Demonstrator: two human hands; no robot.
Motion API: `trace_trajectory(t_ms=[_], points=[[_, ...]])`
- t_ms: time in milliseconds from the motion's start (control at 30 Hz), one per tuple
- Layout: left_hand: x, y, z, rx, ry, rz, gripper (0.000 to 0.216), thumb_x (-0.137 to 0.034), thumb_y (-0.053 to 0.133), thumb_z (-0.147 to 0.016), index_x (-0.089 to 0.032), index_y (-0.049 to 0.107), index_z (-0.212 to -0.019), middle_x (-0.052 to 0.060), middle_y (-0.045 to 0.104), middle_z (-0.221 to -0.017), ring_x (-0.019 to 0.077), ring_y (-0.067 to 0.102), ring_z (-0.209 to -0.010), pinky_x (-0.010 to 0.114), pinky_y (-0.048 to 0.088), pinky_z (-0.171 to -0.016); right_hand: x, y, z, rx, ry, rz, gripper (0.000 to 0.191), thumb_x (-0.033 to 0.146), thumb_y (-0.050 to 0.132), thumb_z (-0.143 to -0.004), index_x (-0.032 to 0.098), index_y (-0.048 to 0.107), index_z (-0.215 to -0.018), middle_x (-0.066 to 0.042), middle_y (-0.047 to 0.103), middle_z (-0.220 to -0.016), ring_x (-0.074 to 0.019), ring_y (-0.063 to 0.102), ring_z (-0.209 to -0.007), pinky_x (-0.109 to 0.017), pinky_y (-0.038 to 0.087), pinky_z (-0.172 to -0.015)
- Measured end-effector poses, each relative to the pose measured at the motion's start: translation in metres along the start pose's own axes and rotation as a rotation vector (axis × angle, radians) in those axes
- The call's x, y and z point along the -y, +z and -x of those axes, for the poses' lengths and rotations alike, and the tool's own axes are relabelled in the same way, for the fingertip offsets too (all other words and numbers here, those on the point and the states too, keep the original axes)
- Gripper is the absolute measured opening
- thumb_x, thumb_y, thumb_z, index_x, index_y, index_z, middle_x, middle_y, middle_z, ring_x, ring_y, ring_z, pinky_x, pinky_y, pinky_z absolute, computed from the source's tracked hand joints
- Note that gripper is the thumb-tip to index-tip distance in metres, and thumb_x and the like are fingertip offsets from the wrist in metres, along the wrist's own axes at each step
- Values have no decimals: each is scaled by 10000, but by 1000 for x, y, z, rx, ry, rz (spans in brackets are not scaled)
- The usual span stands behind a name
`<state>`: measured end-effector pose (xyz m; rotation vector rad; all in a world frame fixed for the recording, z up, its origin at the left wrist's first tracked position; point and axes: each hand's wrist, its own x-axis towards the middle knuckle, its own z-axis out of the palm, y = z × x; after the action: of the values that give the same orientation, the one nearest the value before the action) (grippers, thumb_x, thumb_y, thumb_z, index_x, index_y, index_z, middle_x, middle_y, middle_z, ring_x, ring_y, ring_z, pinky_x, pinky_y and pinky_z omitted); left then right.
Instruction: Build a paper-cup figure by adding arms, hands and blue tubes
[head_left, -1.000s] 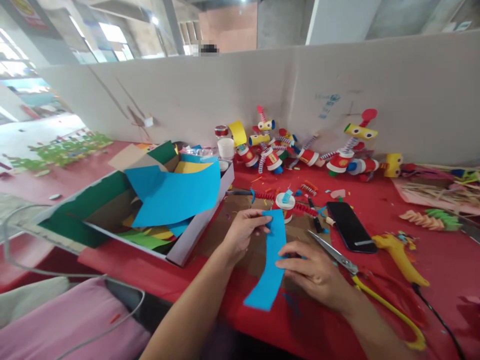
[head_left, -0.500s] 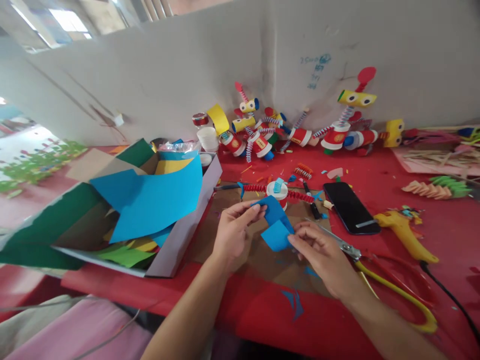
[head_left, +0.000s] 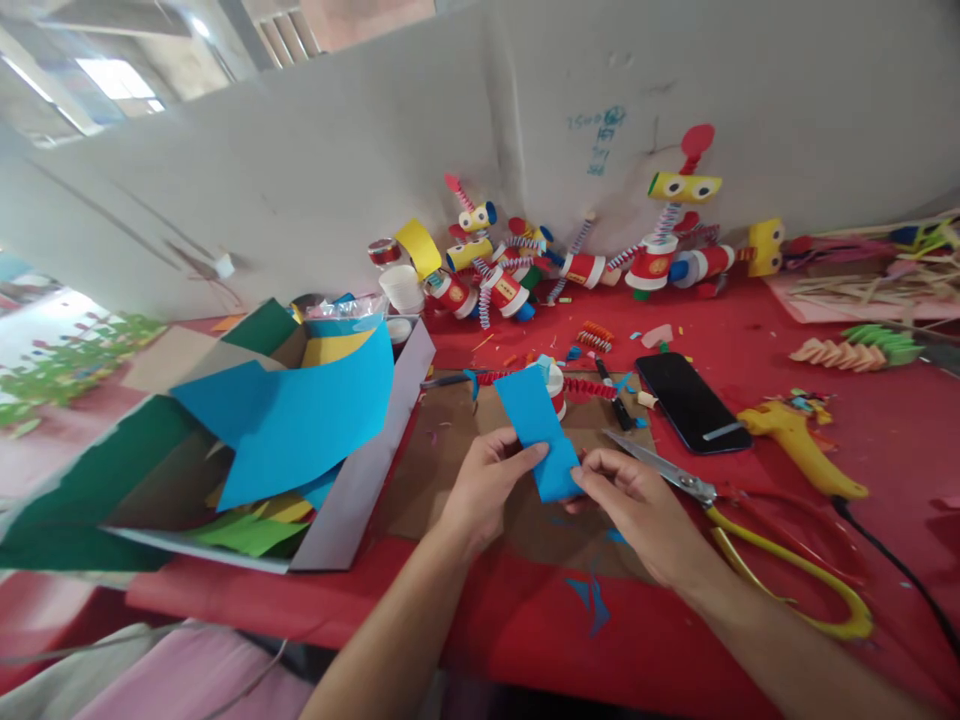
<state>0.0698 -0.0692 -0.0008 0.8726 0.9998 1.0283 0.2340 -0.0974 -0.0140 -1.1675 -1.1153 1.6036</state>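
Note:
A strip of blue paper (head_left: 529, 405) is held between my two hands over a brown cardboard sheet (head_left: 431, 470). My left hand (head_left: 487, 485) pinches its left edge, thumb on top. At the strip's lower right end, my right hand (head_left: 619, 495) grips it with thumb and fingers. Just behind the strip stands a paper cup figure (head_left: 556, 385) with red folded-paper arms, partly hidden by the paper. Scissors (head_left: 697, 488) with red and yellow handles lie beside my right hand, blades pointing toward the cardboard.
At left, an open box (head_left: 367, 480) holds coloured paper sheets. A phone (head_left: 690, 400) and a yellow glue gun (head_left: 806, 450) with a black cord lie at right. Several cup figures (head_left: 651, 262) line the grey wall. Blue scraps (head_left: 589, 595) lie near the front edge.
The blue paper, bent into two flaps before, now lies straighter as one strip pointing away from me. My left hand has slid down along it, nearer my right hand.

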Motion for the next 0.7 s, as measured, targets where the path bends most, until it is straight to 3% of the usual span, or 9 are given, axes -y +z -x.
trace_trajectory(t_ms=[100, 167, 233, 333, 467, 600, 700], points=[[-1, 2, 1, -43, -34, 53, 255, -303, 822, -656, -127, 746, -823, 72, 735, -811, 154, 641, -698, 287, 510, -714, 3, -3, 1, -40, -107, 122, 260, 456, 579, -884, 208, 604, -813, -7, 661, -764, -156, 656, -685, -281, 557, -643], [-5, 3, 1, -46, -70, 91, 279, -297, 836, -635, -130, 750, -842, 74, 739, -807, 152, 644, -674, 289, 516, -696, 5, -7, 1, -103, -315, 276, 179, 372, 554, -914, 239, 645, -990, -35, 685, -927, -180, 668, -810, -303, 557, -695], [-9, 4, 3, -28, -104, 103, 287, -294, 844, -622, -129, 754, -839, 78, 744, -800, 154, 647, -654, 294, 520, -687, 8, -10, 0, -132, -544, 446, 231, 254, 545, -916, 282, 665, -1112, -47, 676, -1045, -196, 652, -942, -330, 541, -788], [-12, 5, 4, -3, -108, 79, 276, -286, 848, -615, -121, 762, -818, 91, 752, -807, 173, 666, -688, 304, 523, -717, 8, -13, -1, -126, -713, 592, 307, 136, 520, -898, 308, 724, -1050, -45, 669, -1026, -193, 641, -963, -335, 526, -809], [-8, 6, 4, -21, -54, 54, 247, -288, 847, -617, -130, 766, -789, 83, 757, -809, 184, 678, -745, 302, 521, -754, 6, -13, -1, -153, -711, 594, 289, 108, 528, -875, 280, 746, -954, -41, 676, -994, -183, 648, -919, -317, 527, -772], [-4, 7, 3, -9, -24, 26, 241, -300, 832, -644, -140, 770, -813, 76, 760, -825, 191, 684, -780, 324, 523, -808, 5, -12, -2, -205, -581, 540, 156, 147, 592, -841, 237, 718, -857, -37, 690, -953, -190, 651, -898, -314, 518, -774], [-4, 7, 3, 12, -19, 4, 223, -303, 799, -677, -141, 774, -827, 85, 762, -848, 200, 687, -790, 327, 524, -801, 5, -13, -4, -198, -468, 471, 98, 192, 596, -840, 221, 690, -835, -27, 701, -860, -183, 655, -804, -292, 512, -691]])
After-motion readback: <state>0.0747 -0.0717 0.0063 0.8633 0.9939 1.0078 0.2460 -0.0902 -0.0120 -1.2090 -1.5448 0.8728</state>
